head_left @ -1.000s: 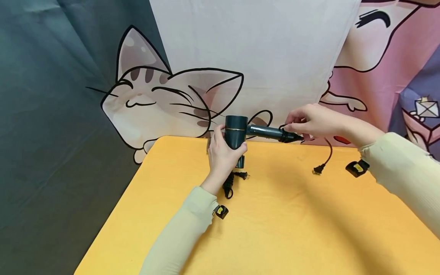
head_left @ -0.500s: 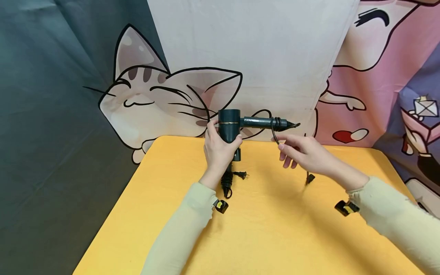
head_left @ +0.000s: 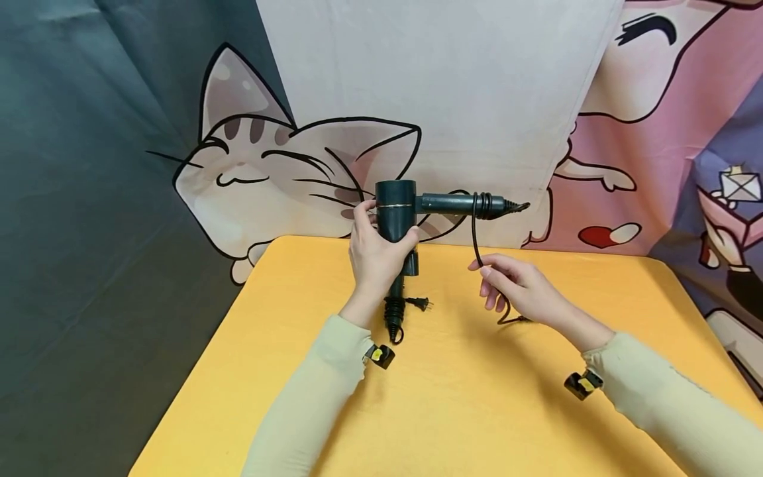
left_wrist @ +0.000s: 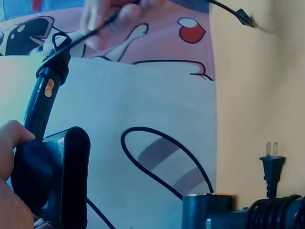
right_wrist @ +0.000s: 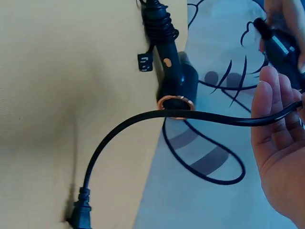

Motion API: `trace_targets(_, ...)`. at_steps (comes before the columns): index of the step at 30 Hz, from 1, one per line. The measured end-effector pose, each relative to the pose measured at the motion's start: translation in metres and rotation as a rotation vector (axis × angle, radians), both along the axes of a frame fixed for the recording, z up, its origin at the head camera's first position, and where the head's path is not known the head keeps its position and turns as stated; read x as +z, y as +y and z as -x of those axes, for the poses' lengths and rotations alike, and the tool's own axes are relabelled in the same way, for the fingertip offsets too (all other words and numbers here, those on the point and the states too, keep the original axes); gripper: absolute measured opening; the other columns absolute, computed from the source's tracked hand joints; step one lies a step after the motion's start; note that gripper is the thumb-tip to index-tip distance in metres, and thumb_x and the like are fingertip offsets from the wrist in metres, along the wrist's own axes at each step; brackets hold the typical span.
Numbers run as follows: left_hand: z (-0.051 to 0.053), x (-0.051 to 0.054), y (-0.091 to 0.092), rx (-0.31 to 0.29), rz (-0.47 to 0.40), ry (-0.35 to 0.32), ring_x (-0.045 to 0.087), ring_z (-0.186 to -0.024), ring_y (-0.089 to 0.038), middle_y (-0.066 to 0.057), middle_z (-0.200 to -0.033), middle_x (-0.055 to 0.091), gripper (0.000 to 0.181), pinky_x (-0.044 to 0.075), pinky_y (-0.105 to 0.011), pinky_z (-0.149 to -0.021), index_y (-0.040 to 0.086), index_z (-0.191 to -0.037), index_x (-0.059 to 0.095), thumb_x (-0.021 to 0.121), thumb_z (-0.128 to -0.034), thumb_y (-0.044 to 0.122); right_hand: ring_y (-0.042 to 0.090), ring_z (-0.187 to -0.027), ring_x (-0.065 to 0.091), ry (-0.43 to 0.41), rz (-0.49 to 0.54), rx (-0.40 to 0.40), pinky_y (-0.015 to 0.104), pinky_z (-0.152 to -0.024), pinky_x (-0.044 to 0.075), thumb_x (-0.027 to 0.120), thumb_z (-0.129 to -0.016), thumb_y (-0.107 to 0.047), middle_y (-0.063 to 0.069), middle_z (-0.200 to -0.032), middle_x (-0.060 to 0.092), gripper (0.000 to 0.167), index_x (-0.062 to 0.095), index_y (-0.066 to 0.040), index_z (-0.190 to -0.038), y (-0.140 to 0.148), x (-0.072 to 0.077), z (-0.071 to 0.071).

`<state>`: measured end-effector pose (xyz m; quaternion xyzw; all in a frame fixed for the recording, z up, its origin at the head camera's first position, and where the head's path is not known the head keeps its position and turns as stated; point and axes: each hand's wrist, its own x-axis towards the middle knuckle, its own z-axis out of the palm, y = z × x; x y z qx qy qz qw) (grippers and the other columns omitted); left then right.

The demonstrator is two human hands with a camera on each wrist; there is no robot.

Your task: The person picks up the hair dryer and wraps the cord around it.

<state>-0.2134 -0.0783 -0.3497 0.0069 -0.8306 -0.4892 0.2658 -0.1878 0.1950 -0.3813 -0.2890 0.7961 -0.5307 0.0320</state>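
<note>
My left hand [head_left: 374, 255] grips a dark green hair dryer [head_left: 396, 205] by its barrel, raised above the back of the table, its handle pointing right. Several turns of black cord [head_left: 475, 232] are wound round that handle near its tail. A free length runs down from there to my right hand [head_left: 523, 290], which pinches it between thumb and fingers. In the right wrist view, the cord's plug [right_wrist: 81, 213] dangles beyond the hand. Behind the left hand, a second hair dryer [right_wrist: 177, 86] lies on the table with its cord coiled round its handle; the head view partly hides it.
A second plug [head_left: 419, 303] sticks out beside the lying dryer's handle. The yellow table [head_left: 453, 397] ends at a cloth backdrop [head_left: 477, 99] with cartoon prints. A black loop [left_wrist: 162, 131] in the left wrist view stands out against the backdrop, near the lying dryer.
My right hand has come down and left from the handle's tail, drawing the cord with it. The held dryer has risen slightly and shifted left. The lying dryer stays put.
</note>
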Motion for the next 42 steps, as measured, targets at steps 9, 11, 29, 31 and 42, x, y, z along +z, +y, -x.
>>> trace_targets(9,-0.004,0.007,-0.002,-0.012,-0.026,-0.005,0.063,-0.106,-0.032,-0.013,-0.127,0.063,0.081,0.055,-0.050,-0.085,0.017,-0.149,0.046,0.086,-0.0815,0.037,0.025,-0.062,0.067,-0.003,0.052,-0.058,0.038,-0.053,0.058,0.050,-0.114,-0.012,0.017,-0.083,0.066,0.026,0.067,0.003,-0.126,0.006,-0.008,0.004)
trace_targets(11,-0.004,0.007,-0.003,-0.012,-0.023,-0.010,0.063,-0.107,-0.032,-0.012,-0.127,0.063,0.081,0.055,-0.050,-0.086,0.017,-0.149,0.046,0.086,-0.0814,0.038,0.025,-0.062,0.067,-0.007,0.051,-0.045,0.038,-0.053,0.058,0.050,-0.114,-0.012,0.015,-0.082,0.067,0.026,0.067,0.003,-0.126,0.005,-0.009,0.003)
trace_targets(29,-0.019,0.015,0.000,-0.104,-0.015,-0.052,0.062,-0.103,-0.026,-0.008,-0.124,0.065,0.081,0.057,-0.045,-0.080,0.020,-0.148,0.046,0.086,-0.0812,0.040,0.024,-0.075,0.069,-0.258,0.083,0.061,0.042,-0.075,0.064,0.050,-0.115,-0.020,0.017,-0.082,0.060,0.033,0.063,0.010,-0.117,0.019,-0.016,0.043)
trace_targets(31,-0.021,0.014,0.001,-0.116,-0.006,-0.060,0.063,-0.103,-0.026,-0.008,-0.122,0.065,0.080,0.057,-0.045,-0.079,0.020,-0.148,0.047,0.087,-0.0810,0.040,0.025,-0.075,0.070,-0.250,0.065,0.081,0.042,-0.078,0.064,0.049,-0.115,-0.016,0.018,-0.081,0.057,0.031,0.061,0.012,-0.116,0.024,-0.013,0.048)
trace_targets(42,-0.023,0.008,0.004,-0.136,0.062,-0.077,0.065,-0.104,-0.029,-0.010,-0.120,0.067,0.078,0.058,-0.047,-0.081,0.019,-0.146,0.048,0.087,-0.0809,0.036,0.022,-0.074,0.069,-0.239,-0.280,0.038,0.030,-0.079,0.061,0.054,-0.110,-0.014,0.009,-0.084,0.055,0.023,0.063,0.005,-0.121,0.053,0.037,0.075)
